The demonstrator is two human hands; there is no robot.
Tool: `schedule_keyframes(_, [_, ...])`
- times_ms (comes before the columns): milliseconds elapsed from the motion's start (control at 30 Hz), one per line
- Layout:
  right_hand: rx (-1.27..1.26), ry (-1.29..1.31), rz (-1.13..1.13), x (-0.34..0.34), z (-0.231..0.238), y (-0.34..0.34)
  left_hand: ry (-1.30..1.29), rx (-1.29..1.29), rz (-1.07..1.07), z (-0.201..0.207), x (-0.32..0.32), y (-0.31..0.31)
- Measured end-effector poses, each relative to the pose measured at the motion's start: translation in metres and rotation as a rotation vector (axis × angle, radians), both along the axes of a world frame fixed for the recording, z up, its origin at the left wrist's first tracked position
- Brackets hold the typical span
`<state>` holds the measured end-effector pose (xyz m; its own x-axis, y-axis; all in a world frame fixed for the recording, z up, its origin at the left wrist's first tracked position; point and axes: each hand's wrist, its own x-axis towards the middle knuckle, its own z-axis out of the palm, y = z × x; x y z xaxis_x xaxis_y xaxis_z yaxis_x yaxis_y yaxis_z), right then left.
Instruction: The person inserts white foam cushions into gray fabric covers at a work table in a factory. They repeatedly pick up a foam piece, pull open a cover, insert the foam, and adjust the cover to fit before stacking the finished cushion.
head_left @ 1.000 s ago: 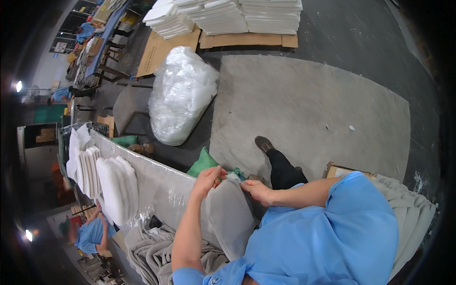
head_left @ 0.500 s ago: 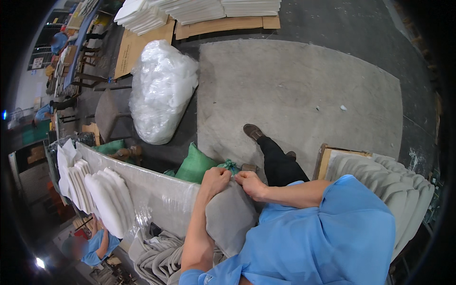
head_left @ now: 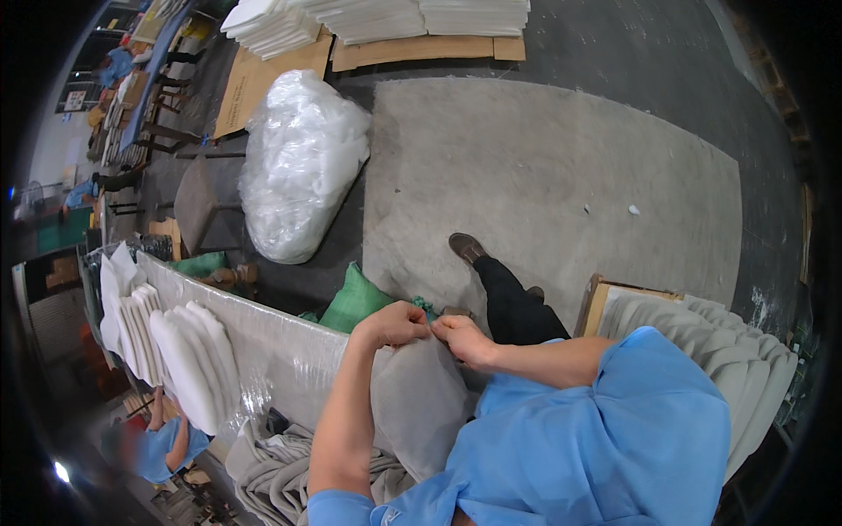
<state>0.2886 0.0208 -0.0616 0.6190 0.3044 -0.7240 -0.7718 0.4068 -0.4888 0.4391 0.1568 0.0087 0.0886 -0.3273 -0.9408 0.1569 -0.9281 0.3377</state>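
A grey fabric cushion (head_left: pixel 419 399) rests at the near edge of the table, right in front of my body. My left hand (head_left: pixel 395 325) is closed on its far edge, with fingertips pinched together. Close beside it, my right hand (head_left: pixel 465 340) pinches the same edge, its fingertips almost meeting those of the left. What exactly lies between the fingertips is too small to make out. Limp grey fabric covers (head_left: pixel 289 469) lie heaped on the table, left of my left forearm.
White foam pads (head_left: pixel 197 359) stand on the plastic-wrapped table (head_left: pixel 285 351), near a co-worker (head_left: pixel 171 443). Grey cushions (head_left: pixel 732 351) fill a stack at right. Beyond the table are a green sack (head_left: pixel 353 301) and a large plastic-wrapped white bundle (head_left: pixel 303 167).
My left hand has shifted slightly left and its wrist is more bent. The cushion's far edge is drawn a little left. My right hand has barely moved.
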Motion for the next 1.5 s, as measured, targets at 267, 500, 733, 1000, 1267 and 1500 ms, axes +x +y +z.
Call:
schedule_keyframes(267, [0.07, 0.227, -0.222, -0.006, -0.027, 0.025, 0.067, -0.174, 0.729, -0.044, -0.044, 0.022])
schedule_keyframes(500, [-0.003, 0.426, -0.207, 0.017, -0.033, 0.039, -0.072, -0.281, 1.061, -0.066, -0.073, 0.023])
schedule_keyframes(733, [-0.174, 0.415, -0.027, 0.026, -0.054, 0.039, -0.197, -0.212, 1.169, -0.094, -0.087, 0.029])
schedule_keyframes(1000, [-0.404, -0.081, 0.429, 0.007, -0.092, 0.026, -0.474, 0.009, 1.103, -0.12, -0.115, 0.024])
schedule_keyframes(1267, [0.02, 0.546, 0.031, 0.069, -0.008, 0.036, -0.643, 0.007, 0.909, -0.098, -0.073, 0.019])
schedule_keyframes(1500, [-0.138, 0.385, 0.157, 0.062, -0.051, 0.015, -0.345, -0.091, 1.001, -0.101, -0.054, 0.022])
